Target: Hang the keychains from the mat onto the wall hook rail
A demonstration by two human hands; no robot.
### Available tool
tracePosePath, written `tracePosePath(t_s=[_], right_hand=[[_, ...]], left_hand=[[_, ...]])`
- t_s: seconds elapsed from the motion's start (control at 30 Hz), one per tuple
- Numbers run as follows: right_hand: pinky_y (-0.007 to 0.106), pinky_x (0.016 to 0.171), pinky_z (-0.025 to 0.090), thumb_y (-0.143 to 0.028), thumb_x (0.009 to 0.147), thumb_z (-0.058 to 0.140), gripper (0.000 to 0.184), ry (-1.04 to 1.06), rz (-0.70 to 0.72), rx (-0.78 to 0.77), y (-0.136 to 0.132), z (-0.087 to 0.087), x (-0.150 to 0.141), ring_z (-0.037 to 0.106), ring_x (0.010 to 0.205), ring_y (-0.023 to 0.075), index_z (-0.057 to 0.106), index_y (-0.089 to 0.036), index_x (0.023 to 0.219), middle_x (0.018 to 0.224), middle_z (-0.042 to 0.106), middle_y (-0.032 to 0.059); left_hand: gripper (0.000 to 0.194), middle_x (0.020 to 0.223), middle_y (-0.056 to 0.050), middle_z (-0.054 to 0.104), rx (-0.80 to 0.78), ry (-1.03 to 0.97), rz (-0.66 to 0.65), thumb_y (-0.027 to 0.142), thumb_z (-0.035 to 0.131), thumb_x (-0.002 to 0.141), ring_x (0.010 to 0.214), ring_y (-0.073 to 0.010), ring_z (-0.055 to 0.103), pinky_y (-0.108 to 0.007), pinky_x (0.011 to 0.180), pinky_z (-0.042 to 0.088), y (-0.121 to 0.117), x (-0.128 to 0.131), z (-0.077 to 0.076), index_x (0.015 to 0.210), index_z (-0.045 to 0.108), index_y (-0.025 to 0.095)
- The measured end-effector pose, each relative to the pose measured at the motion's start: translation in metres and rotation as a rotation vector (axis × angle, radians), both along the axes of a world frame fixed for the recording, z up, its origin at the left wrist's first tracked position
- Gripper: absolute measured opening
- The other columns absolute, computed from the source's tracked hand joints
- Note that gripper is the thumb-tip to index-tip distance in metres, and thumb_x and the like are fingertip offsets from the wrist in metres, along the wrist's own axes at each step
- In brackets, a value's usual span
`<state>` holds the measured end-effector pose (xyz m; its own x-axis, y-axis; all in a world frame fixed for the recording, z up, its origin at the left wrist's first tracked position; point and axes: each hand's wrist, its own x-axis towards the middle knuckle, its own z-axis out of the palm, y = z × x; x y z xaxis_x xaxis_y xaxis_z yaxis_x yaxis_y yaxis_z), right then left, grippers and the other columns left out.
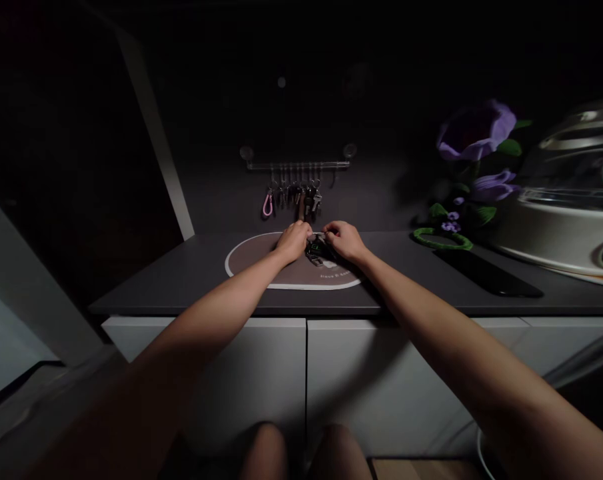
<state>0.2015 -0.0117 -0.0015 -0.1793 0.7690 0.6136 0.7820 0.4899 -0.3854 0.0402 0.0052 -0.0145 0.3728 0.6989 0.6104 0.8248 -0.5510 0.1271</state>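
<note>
My left hand is closed, its fingers curled at the left side of a small dark bunch of what look like keys, with a green spot on it. My right hand pinches at the bunch's other side, thumb and fingertips together. What exactly lies between the fingers of either hand is too small and dark to make out. Under both hands lies an oval brown mat with a white rim. Just behind them, several keys and a pink carabiner hang from a clear hook rail.
On the right of the dark countertop lies a black phone-like slab. Behind it are purple artificial flowers with a green ring base. A large pale appliance stands at far right. White cabinet doors are below.
</note>
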Motion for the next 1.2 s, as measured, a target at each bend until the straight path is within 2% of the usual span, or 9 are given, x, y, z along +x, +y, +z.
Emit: tracePosePath(t_s=[0.23, 0.47, 0.7, 0.9, 1.07, 1.2], right_hand=[[0.028, 0.081, 0.04, -0.021, 0.078, 0.043, 0.023, 0.044, 0.034, 0.064, -0.007, 0.004, -0.003, 0.056, 0.088, 0.0166, 0.064, -0.016, 0.087, 0.092, 0.065, 0.0071], [0.028, 0.076, 0.041, -0.04, 0.081, 0.044, 0.032, 0.095, 0.13, 0.107, -0.018, 0.008, -0.008, 0.055, 0.081, 0.0154, 0.061, -0.016, 0.093, 0.091, 0.063, 0.0065], [0.027, 0.07, 0.042, -0.047, 0.075, 0.053, 0.039, 0.145, 0.205, 0.083, -0.021, 0.005, -0.017, 0.054, 0.072, 0.0132, 0.058, -0.016, 0.099, 0.085, 0.061, 0.0047], [0.026, 0.068, 0.041, -0.05, 0.072, 0.054, 0.044, 0.156, 0.235, 0.049, -0.019, 0.002, -0.018, 0.053, 0.071, 0.0128, 0.056, -0.015, 0.099, 0.08, 0.06, 0.0036], [0.025, 0.067, 0.042, -0.046, 0.071, 0.056, 0.042, 0.163, 0.249, 0.034, -0.015, -0.001, -0.018, 0.053, 0.071, 0.0124, 0.056, -0.014, 0.098, 0.081, 0.061, 0.0033], [0.026, 0.072, 0.043, -0.027, 0.072, 0.054, 0.035, 0.176, 0.226, 0.026, -0.012, -0.001, -0.018, 0.055, 0.074, 0.0129, 0.055, -0.013, 0.104, 0.086, 0.063, 0.0047]], left_hand=[[0.021, 0.092, -0.007, 0.059, 0.053, -0.034, 0.015, 0.012, 0.034, 0.085, 0.089, -0.0181, 0.053, -0.029, 0.078, 0.039, -0.001, -0.002, 0.007, 0.09, 0.054, 0.017], [0.024, 0.091, -0.008, 0.058, 0.151, -0.087, 0.025, 0.015, 0.032, 0.087, 0.09, -0.018, 0.051, -0.029, 0.08, 0.038, -0.012, -0.006, 0.022, 0.09, 0.056, 0.017], [0.024, 0.089, -0.007, 0.059, 0.194, -0.186, -0.1, 0.019, 0.036, 0.087, 0.088, -0.0163, 0.051, -0.027, 0.081, 0.038, -0.013, -0.011, 0.032, 0.087, 0.06, 0.017], [0.018, 0.087, -0.005, 0.063, 0.108, -0.356, -0.226, 0.019, 0.045, 0.083, 0.086, -0.0134, 0.055, -0.024, 0.08, 0.041, -0.015, -0.012, 0.035, 0.084, 0.062, 0.015], [0.015, 0.086, -0.004, 0.065, 0.021, -0.422, -0.289, 0.019, 0.048, 0.081, 0.083, -0.0128, 0.057, -0.025, 0.079, 0.042, -0.017, -0.011, 0.036, 0.083, 0.062, 0.014], [0.016, 0.085, -0.003, 0.064, 0.037, -0.373, -0.271, 0.017, 0.046, 0.082, 0.084, -0.0133, 0.056, -0.025, 0.08, 0.042, -0.019, -0.01, 0.037, 0.082, 0.062, 0.015]])
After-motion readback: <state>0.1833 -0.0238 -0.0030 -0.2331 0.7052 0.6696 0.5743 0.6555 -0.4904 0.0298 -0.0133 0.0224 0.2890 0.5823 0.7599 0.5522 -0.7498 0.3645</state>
